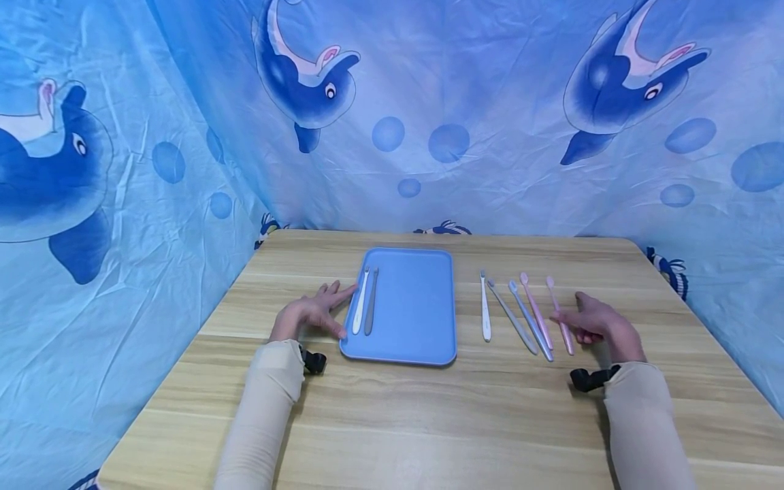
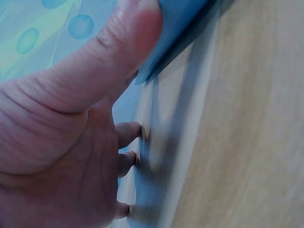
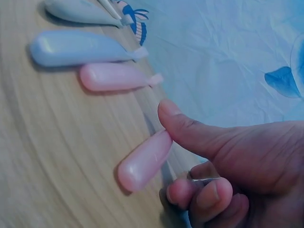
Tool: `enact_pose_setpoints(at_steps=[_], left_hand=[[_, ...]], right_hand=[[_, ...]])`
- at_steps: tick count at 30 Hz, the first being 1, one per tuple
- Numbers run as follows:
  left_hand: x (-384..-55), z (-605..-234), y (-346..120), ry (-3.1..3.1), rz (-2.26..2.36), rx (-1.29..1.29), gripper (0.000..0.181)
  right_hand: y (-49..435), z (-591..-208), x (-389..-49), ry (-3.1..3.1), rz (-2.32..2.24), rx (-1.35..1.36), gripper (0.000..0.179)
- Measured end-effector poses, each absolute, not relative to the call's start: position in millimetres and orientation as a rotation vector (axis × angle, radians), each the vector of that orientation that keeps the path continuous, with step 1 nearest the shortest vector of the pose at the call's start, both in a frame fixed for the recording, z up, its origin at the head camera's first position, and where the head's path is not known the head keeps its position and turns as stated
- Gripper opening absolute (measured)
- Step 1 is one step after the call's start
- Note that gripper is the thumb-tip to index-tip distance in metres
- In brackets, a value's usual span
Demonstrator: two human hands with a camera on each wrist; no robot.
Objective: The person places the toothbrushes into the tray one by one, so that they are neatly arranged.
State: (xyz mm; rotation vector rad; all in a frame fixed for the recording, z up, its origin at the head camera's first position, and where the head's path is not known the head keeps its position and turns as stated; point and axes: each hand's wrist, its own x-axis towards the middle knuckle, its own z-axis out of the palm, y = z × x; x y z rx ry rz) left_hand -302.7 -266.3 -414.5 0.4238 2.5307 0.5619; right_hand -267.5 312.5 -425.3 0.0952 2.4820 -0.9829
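Note:
My left hand (image 1: 314, 312) is spread at the left edge of a blue tray (image 1: 410, 306), its thumb (image 2: 137, 38) at the rim and its other fingertips down by the table. On the tray lie a white toothbrush (image 1: 360, 305) and a grey toothbrush (image 1: 371, 306). My right hand (image 1: 603, 325) is at the rightmost pink toothbrush (image 1: 566, 338), thumb (image 3: 183, 126) against its neck. The index finger stands apart from the brush and the other fingers are bent. The brush's handle (image 3: 142, 164) lies on the table.
Left of that brush, on the wooden table (image 1: 416, 422), lie another pink toothbrush (image 1: 539, 316), a blue one (image 1: 531, 323), a grey one (image 1: 513, 318) and a white one (image 1: 486, 313). A blue dolphin-print curtain (image 1: 490, 190) hangs behind the table and along its left side.

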Motion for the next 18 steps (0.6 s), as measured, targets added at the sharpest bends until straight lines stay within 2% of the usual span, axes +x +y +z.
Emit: enact_pose_setpoints(at_steps=[14, 16, 18], left_hand=[[-305.5, -416.5, -265.6, 2.530, 0.547, 0.414, 0.126], [-306.2, -417.3, -266.3, 2.525, 0.548, 0.410, 0.127], [-306.4, -417.9, -267.0, 2.520, 0.550, 0.406, 0.128]], right_hand=[[331.9, -422.5, -261.2, 2.524, -0.930, 0.165, 0.094], [328.7, -422.8, -261.7, 2.528, -0.929, 0.140, 0.088], [324.0, -423.1, -263.0, 2.549, -0.912, 0.098, 0.074]])
